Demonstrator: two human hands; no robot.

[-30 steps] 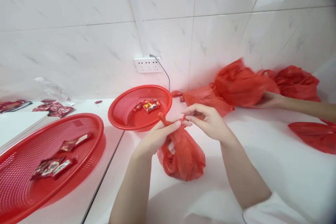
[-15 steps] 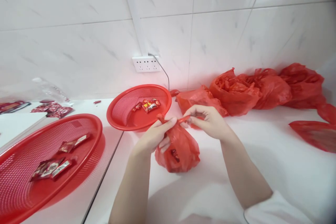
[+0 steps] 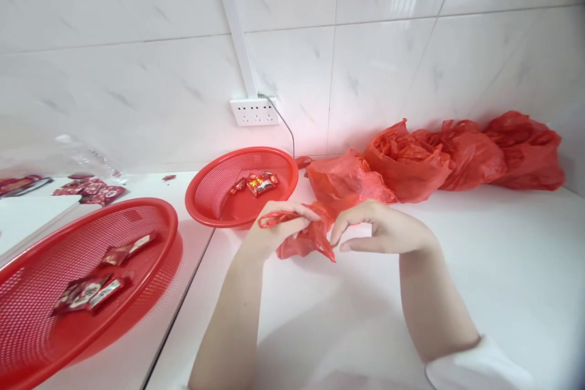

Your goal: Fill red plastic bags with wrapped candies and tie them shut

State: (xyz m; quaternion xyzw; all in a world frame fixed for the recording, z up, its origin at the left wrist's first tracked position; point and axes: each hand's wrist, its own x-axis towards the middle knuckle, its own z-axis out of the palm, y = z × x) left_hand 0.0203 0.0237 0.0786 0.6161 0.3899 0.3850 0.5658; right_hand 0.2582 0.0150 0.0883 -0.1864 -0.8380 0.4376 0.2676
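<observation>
The white tabletop [image 3: 338, 329] shows a dark seam [image 3: 183, 297]. Left of the seam sits a large red mesh basket [image 3: 82, 256], with red packets [image 3: 97, 190] behind it; a smaller red basket [image 3: 242, 210] stands at the seam's far end. Red plastic bags [image 3: 406, 164] line the wall side, to the right.

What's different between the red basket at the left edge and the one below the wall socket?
The left basket looks larger than the middle basket. The left basket is cut off by the picture's edge; the middle basket isn't. The left basket holds dark red-and-white packets, the middle basket red-and-gold packets. Both have mesh walls.
</observation>
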